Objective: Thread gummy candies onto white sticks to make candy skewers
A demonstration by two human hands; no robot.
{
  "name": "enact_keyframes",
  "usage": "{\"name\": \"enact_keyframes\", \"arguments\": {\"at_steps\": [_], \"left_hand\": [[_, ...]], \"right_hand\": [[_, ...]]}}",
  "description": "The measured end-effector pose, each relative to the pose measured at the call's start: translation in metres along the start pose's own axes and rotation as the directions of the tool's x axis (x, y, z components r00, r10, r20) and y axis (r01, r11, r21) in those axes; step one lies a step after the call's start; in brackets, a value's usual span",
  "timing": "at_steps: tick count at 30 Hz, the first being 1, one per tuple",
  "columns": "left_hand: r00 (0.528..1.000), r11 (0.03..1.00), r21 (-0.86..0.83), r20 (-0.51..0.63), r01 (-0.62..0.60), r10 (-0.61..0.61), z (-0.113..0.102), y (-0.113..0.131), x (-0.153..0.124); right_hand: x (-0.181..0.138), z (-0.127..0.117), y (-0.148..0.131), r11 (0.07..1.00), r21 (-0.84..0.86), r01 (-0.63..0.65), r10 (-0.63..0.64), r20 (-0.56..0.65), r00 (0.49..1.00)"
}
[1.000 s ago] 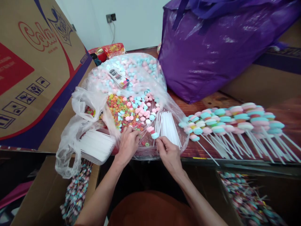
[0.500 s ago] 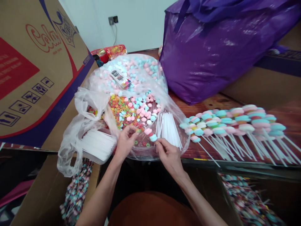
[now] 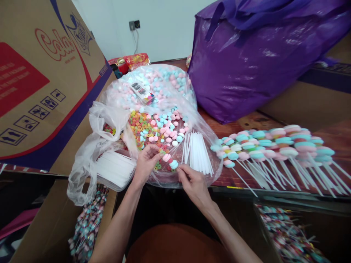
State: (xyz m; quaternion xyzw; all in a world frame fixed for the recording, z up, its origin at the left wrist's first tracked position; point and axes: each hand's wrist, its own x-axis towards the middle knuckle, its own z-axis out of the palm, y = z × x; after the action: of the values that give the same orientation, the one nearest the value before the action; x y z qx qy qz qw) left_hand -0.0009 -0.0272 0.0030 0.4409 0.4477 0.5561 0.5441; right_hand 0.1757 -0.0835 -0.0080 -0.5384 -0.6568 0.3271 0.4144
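Observation:
My right hand (image 3: 192, 180) pinches a white stick that carries a pink and a blue marshmallow piece, the candy skewer (image 3: 170, 161). My left hand (image 3: 146, 162) is curled with its fingertips pinched at the skewer's tip, on a small candy I cannot make out. Both hands hover over an open clear plastic bag (image 3: 153, 120) with loose pink and blue marshmallows and coloured ring candies (image 3: 142, 128). A bundle of bare white sticks (image 3: 196, 149) lies in the bag just right of my hands.
Finished skewers (image 3: 274, 146) lie fanned on the wooden table at right. A purple bag (image 3: 260, 58) stands behind them. A big cardboard box (image 3: 41, 80) leans at left. A packet of white sticks (image 3: 113, 170) sits by my left wrist. Boxes with skewers (image 3: 87, 226) stand below.
My left hand lifted from the ring candies and came to the skewer's tip. The right hand shifted the skewer slightly left and down toward it.

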Motion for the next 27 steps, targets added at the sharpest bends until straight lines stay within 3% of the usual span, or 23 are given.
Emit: {"name": "enact_keyframes", "arguments": {"at_steps": [7, 12, 16, 22, 27], "left_hand": [[0.999, 0.988, 0.148, 0.025, -0.038, 0.035, 0.003, 0.002, -0.003], [0.993, 0.995, -0.09, -0.101, 0.049, -0.058, 0.01, 0.002, -0.001], [0.976, 0.951, -0.268, -0.112, 0.151, -0.187, 0.022, 0.003, -0.002], [0.953, 0.912, -0.354, -0.141, 0.206, -0.27, 0.04, -0.005, -0.012], [0.939, 0.896, -0.343, -0.093, 0.283, -0.332, 0.045, -0.007, -0.02]], "right_hand": [[-0.001, 0.002, 0.002, 1.0, -0.016, 0.013, -0.013, -0.029, 0.999], [-0.001, 0.003, 0.004, 0.992, 0.009, 0.13, -0.13, 0.012, 0.991], [-0.001, 0.005, 0.002, 0.993, -0.028, 0.116, -0.116, -0.032, 0.993], [0.0, 0.008, 0.003, 0.976, -0.144, 0.161, -0.178, -0.12, 0.977], [-0.001, 0.01, 0.007, 0.975, -0.162, 0.155, -0.18, -0.152, 0.972]]}}
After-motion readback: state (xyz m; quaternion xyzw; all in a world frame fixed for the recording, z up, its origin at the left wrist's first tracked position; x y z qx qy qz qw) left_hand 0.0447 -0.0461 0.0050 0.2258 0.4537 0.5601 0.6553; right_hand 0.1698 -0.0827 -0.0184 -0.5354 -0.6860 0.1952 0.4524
